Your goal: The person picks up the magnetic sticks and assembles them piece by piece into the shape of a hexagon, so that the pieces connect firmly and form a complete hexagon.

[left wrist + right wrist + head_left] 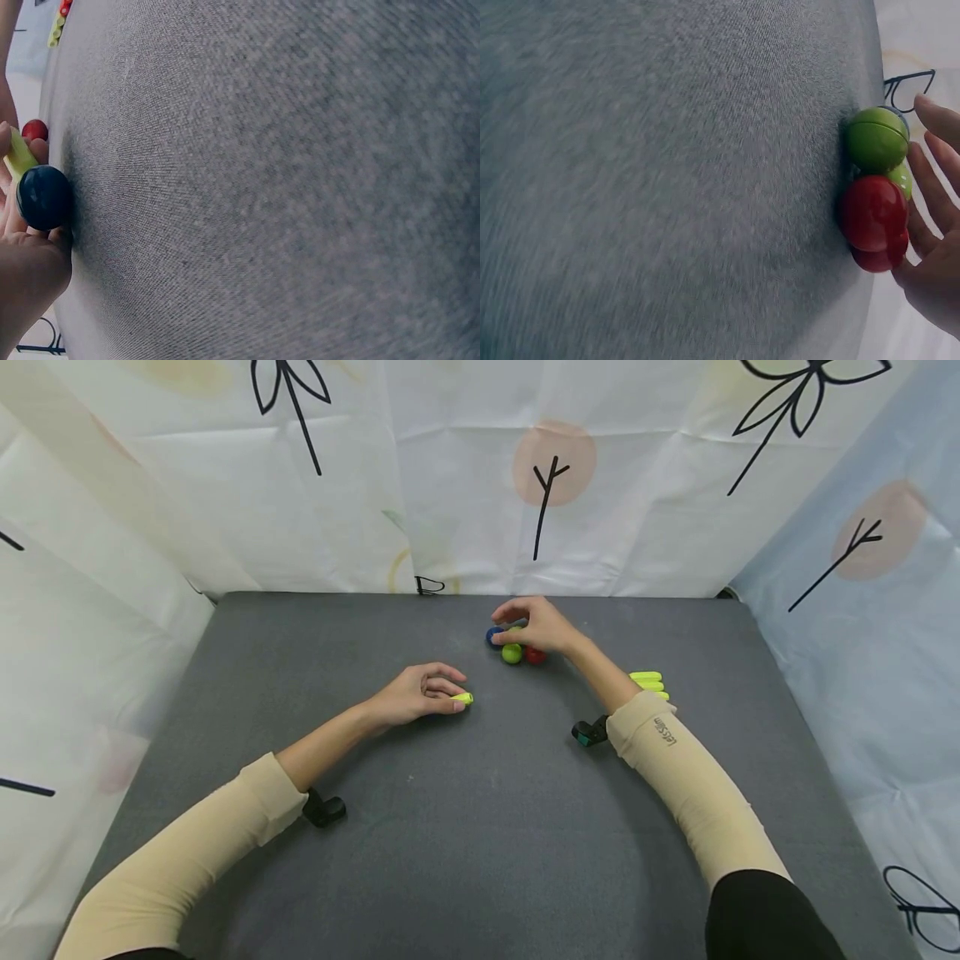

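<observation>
Near the middle of the table, my left hand (pixel 416 695) pinches a yellow-green stick (pixel 463 698) between thumb and fingers. In the left wrist view a dark blue ball (pixel 45 197) sits at the near end of this stick; from the head it is hidden. Farther back, my right hand (pixel 542 625) reaches over a cluster of balls, its fingers spread and loosely bent. The cluster has a blue ball (pixel 494 637), green balls (pixel 512 653) and red balls (pixel 873 214). The right thumb tip overlaps the blue ball in the head view.
Several yellow-green sticks (pixel 648 682) lie side by side just beyond the right forearm. The grey table (pixel 487 852) ends at the back against a white printed curtain (pixel 465 485), with more curtain on both sides. A dark wrist camera (pixel 325 810) hangs below the left sleeve.
</observation>
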A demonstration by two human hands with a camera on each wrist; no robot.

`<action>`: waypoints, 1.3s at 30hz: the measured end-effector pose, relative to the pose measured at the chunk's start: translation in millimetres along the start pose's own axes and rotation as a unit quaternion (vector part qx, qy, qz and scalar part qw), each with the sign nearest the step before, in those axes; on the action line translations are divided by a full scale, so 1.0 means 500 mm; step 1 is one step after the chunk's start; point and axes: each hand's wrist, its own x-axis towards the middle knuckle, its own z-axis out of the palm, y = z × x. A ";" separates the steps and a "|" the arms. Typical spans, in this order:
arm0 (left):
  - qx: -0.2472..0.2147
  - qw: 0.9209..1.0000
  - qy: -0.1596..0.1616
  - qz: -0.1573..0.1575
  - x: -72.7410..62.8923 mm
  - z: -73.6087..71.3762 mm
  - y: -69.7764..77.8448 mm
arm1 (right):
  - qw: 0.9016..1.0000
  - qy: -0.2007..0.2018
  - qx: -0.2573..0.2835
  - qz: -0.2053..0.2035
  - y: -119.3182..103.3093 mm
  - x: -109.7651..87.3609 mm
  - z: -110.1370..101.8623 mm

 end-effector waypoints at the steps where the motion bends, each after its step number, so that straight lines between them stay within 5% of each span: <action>1: 0.000 1.000 0.000 0.000 0.000 0.000 0.000 | 1.000 -0.003 -0.005 0.006 0.003 0.005 0.003; 9: -0.008 1.000 0.001 0.001 0.002 -0.001 -0.002 | 0.999 -0.005 -0.023 0.025 0.006 0.015 0.011; 17: -0.021 0.999 0.002 0.049 0.004 0.002 -0.003 | 0.999 0.028 -0.030 0.012 0.001 0.005 0.008; 27: -0.026 0.996 0.004 0.091 0.004 0.011 -0.006 | 0.996 0.042 0.051 -0.068 -0.053 -0.050 -0.005; 39: -0.040 0.993 0.020 0.113 0.007 0.013 -0.016 | 0.991 -0.025 0.096 -0.092 -0.087 -0.146 0.027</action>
